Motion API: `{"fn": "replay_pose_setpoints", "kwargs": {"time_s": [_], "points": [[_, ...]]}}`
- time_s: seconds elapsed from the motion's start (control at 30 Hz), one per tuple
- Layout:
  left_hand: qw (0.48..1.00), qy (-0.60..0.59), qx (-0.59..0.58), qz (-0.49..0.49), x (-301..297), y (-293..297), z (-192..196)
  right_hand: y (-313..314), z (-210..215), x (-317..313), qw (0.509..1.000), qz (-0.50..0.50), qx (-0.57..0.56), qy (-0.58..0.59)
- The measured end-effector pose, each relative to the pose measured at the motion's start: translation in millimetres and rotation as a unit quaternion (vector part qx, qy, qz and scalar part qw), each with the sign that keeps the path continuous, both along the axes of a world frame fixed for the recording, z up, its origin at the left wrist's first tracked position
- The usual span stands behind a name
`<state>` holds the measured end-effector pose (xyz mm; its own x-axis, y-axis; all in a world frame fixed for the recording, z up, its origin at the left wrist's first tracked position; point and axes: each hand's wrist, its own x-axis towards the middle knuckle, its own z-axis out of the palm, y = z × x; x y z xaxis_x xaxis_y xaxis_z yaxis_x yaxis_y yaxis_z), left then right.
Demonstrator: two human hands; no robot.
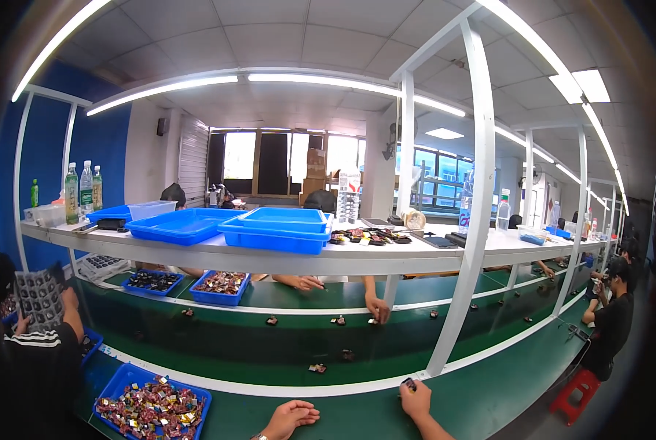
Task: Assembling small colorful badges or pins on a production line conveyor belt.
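Note:
My right hand (415, 402) is closed on a small dark part (410, 383), holding it over the white rail at the near side of the conveyor belt. The part is too small to name further. To its left, my left hand (291, 419) rests low over the green bench top with its fingers loosely bent and nothing visible in them. A blue tray (206, 400) at the lower left is heaped with small components (152, 411) in reddish wrapping with yellow and white bits. A few similar pieces (317, 368) lie on the dark green belt beyond my hands.
A white post (466, 213) rises just beyond my right hand to the shelf (269, 254), which carries blue trays (188, 225) and bottles. Co-workers' hands (377, 308) reach over the belt's far side. At left a person holds a moulded tray (40, 301); a red stool (577, 396) stands right.

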<state>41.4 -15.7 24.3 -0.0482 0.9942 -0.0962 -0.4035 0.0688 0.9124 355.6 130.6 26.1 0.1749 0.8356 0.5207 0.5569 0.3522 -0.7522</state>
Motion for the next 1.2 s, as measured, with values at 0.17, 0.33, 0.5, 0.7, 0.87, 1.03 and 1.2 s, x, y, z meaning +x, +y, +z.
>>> {"fn": "replay_pose_setpoints", "kwargs": {"time_s": [0.17,0.33,0.5,0.7,0.87,1.03,1.2], "points": [[1.0,-0.001,0.008,-0.015,-1,5,-6,20,59,6,0.699,0.229,-0.231,0.637],[0.997,-0.005,0.082,-0.008,1,-2,-6,3,270,-51,0.868,0.312,0.139,0.361],[0.996,-0.008,0.087,-0.008,0,-2,-6,75,407,-129,0.968,0.15,0.196,0.037],[0.997,-0.016,0.064,-0.045,1,-1,-8,156,411,-182,0.965,0.031,0.178,-0.189],[0.996,-0.016,0.031,-0.079,-3,6,-12,186,414,-196,0.907,0.127,0.115,-0.384],[0.997,0.007,0.029,-0.067,-4,7,-1,158,442,-174,0.901,0.168,0.14,-0.376],[0.999,0.004,0.012,-0.032,-12,1,-4,41,340,-137,0.842,0.132,0.521,-0.055]]}}
